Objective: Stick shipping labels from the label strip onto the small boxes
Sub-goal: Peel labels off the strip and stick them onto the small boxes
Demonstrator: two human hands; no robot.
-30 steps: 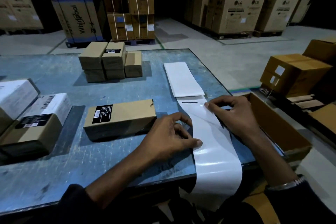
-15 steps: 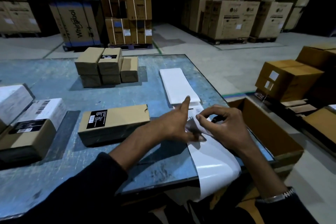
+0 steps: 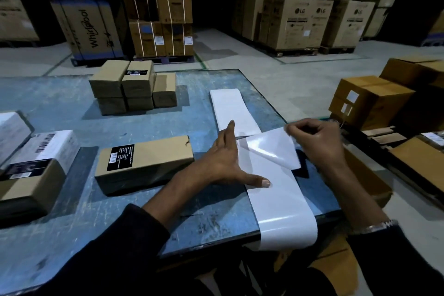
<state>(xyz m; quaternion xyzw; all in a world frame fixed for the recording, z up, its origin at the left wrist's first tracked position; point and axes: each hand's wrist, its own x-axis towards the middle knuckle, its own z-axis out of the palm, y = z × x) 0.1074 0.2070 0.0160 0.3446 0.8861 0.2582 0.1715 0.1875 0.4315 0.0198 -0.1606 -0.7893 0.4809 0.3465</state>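
A white label strip [image 3: 283, 204] runs from the table's far right down over the near edge. My left hand [image 3: 225, 163] lies flat on it, thumb and forefinger spread, pressing it to the table. My right hand [image 3: 317, 142] pinches the corner of a white label [image 3: 271, 149] that curls up off the strip, half peeled. A long brown box [image 3: 153, 161] with a black sticker lies just left of my left hand. Several small brown boxes [image 3: 134, 86] are stacked further back.
The blue table [image 3: 72, 223] holds more boxes at its left edge [image 3: 36, 170], one with a white barcode label. An open carton [image 3: 367, 175] stands low beside the table's right edge. Large cartons on pallets fill the floor beyond.
My right hand has pulled the label's corner up and to the right, lifting about half of it off the strip. My left hand has flattened and spread on the strip.
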